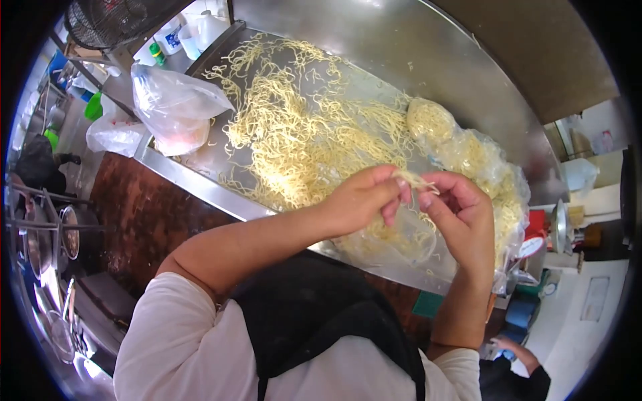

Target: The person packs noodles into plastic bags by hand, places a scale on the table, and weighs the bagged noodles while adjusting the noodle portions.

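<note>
Both of my hands are raised over the near edge of a metal table (194,190), close together. My left hand (368,199) has its fingers closed on a few pale noodle strands (416,180). The same strands run to my right hand (460,208), whose thumb and fingertips pinch them. Beyond my hands, loose yellow noodles (281,140) lie spread in a heap on the table. A clear plastic bag (394,244) with some noodles sits just below my hands. To the right are more filled bags of noodles (478,160).
A white plastic bag (170,107) stands at the table's left end, near bottles and a green-capped container (157,53). A fan (107,20) is at the upper left. Pans (40,240) sit on a left rack. Another person's arm (521,351) shows at the lower right.
</note>
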`<state>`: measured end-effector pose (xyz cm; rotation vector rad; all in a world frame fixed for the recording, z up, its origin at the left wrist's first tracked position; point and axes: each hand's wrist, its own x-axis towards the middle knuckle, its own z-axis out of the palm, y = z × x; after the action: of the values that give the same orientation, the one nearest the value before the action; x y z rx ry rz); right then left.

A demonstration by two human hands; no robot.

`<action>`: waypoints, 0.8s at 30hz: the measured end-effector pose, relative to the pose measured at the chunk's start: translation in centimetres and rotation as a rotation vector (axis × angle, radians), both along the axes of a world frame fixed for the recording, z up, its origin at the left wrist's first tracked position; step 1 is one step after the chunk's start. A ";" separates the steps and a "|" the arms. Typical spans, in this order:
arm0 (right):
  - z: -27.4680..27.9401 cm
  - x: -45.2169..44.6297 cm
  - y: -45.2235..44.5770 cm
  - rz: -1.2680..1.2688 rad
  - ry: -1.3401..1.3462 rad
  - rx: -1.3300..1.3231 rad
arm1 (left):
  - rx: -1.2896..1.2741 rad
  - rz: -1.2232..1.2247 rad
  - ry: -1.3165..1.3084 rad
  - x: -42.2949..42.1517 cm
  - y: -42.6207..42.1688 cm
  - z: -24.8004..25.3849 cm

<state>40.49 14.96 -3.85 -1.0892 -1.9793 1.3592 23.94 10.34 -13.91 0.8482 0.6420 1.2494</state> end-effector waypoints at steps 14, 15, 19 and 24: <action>-5.9 3.9 -0.6 0.275 -0.463 -0.122 | -0.011 0.186 -0.098 -7.5 -0.1 10.2; -6.7 4.2 -0.6 0.286 -0.504 -0.023 | 0.042 0.204 -0.140 -8.8 0.2 10.4; -7.8 4.5 -0.5 0.339 -0.605 0.182 | 0.229 0.234 -0.184 -13.3 1.7 11.6; -8.8 5.4 -0.8 0.312 -0.671 0.205 | 0.264 0.496 -0.128 -15.7 3.7 14.7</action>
<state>45.90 14.16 -12.69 -1.2870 -2.7980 0.9603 8.27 14.01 0.80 0.8417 0.6111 1.8534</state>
